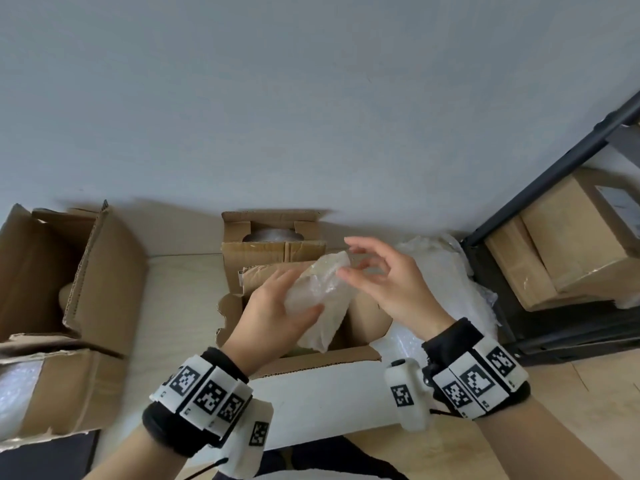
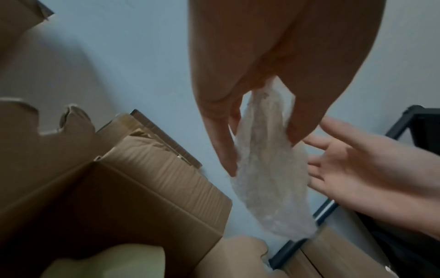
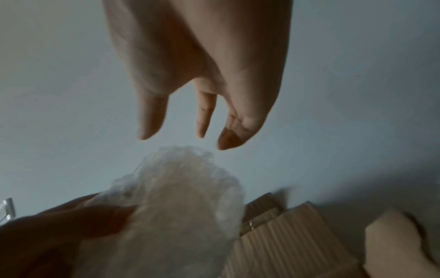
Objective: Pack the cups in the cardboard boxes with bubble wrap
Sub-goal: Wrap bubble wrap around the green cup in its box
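Observation:
My left hand grips a bundle of bubble wrap above the open cardboard box in front of me; whether a cup is inside the wrap I cannot tell. In the left wrist view the thumb and fingers pinch the bubble wrap bundle. My right hand hovers just right of the bundle's top end with fingers spread and holds nothing. From the right wrist, its fingertips hang just above the wrap, apart from it.
A second open box with a wrapped item stands behind against the wall. A large open box lies at the left, another box with bubble wrap below it. Loose bubble wrap is piled right; a black shelf holds sealed boxes.

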The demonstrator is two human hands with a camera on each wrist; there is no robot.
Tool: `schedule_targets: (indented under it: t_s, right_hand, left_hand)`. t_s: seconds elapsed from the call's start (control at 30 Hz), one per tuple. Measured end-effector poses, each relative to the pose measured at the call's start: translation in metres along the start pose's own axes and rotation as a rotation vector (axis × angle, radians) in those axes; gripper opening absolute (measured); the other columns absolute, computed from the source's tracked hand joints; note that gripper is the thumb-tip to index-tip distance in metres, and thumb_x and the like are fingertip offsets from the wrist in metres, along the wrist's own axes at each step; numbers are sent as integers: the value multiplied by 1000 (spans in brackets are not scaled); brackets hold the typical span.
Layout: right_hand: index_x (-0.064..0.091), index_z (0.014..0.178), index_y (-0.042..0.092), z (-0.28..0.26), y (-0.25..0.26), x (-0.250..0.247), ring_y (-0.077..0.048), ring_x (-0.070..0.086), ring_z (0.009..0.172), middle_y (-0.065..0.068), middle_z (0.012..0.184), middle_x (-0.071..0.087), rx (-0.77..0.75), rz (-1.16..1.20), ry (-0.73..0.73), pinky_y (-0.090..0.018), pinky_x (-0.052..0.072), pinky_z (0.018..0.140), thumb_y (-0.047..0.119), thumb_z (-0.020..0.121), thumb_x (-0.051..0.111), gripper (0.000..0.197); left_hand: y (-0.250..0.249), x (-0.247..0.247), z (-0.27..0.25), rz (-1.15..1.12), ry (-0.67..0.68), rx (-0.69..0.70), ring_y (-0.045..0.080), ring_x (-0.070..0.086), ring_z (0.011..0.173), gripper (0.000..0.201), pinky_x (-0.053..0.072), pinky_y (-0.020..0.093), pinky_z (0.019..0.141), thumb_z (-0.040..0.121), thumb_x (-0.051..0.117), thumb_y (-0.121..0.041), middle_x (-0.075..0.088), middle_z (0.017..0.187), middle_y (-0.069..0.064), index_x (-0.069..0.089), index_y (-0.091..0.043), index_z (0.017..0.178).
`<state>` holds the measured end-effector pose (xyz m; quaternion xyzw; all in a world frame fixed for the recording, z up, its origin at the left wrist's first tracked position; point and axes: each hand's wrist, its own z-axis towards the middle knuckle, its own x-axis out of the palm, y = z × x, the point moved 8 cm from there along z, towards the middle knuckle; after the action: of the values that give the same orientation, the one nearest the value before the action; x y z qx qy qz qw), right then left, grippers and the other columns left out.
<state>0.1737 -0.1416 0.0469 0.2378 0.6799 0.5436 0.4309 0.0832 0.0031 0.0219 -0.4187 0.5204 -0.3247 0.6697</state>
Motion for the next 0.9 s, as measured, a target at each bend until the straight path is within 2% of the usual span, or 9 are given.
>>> schedule_targets:
  t_s: [0.07,0.13,0.27,0.33,0.43,0.53,0.7,0.8,0.9]
  right_hand:
    - [51,128,44,5,-3,-5,11,43,121,24,132,49,-24,-93,132,-12,40,97,54,67,74,67]
    - [45,133,47,7,-13,-3,10,36,129,26,138,45,17,-74,287,-17,35,105,51,65,79,76]
    - [56,122,33,12,-32,1,-9,62,107,8,116,64,67,-17,394,-28,51,91,29,66,83,62]
    - [58,116,29,17,-40,-2,-14,65,94,-1,106,66,61,-54,349,-29,53,84,20,69,83,54]
    - [51,124,30,16,-53,6,0,62,78,5,99,61,74,-75,432,-18,51,78,19,70,83,64]
    - [62,104,22,21,-64,8,-1,59,72,8,89,63,33,-210,425,-16,47,69,22,72,82,37]
    - [62,85,15,38,-83,-27,-9,59,71,5,80,64,50,-403,159,-20,45,66,20,74,79,20]
    - [60,83,19,35,-89,-22,-5,58,68,9,76,62,56,-479,153,-16,44,62,18,74,78,20]
    - [56,85,21,29,-93,-1,-9,58,70,7,77,60,31,-612,203,-19,45,62,13,77,72,20]
  left_hand:
    - [9,0,2,-202,6,-135,-15,56,93,40,44,3,75,81,72,-14,64,90,-26,52,-42,101]
    - [18,9,2,-577,69,-309,12,67,94,33,56,23,75,79,70,-10,71,99,-9,59,-24,107]
    - [29,25,0,-821,168,-475,29,66,102,49,56,40,83,75,69,-11,69,111,11,56,-15,122]
    - [35,31,-2,-742,174,-455,28,66,102,48,56,39,84,76,68,-13,69,111,10,55,-15,122]
    - [48,41,-11,-697,184,-470,29,66,102,44,56,40,83,78,68,-18,68,111,11,56,-14,120]
    - [62,43,-15,-613,142,-472,21,66,102,52,56,34,83,73,73,-29,68,111,7,55,-20,120]
    - [92,39,-33,171,239,-365,-1,56,102,33,46,25,93,92,57,-33,60,113,-15,54,-33,125]
    - [97,48,-50,388,376,-193,-2,53,102,26,45,23,93,95,51,-36,58,116,-18,62,-32,118]
    - [105,55,-63,542,415,-159,6,48,119,40,41,22,99,93,48,-48,48,135,-12,55,-31,129]
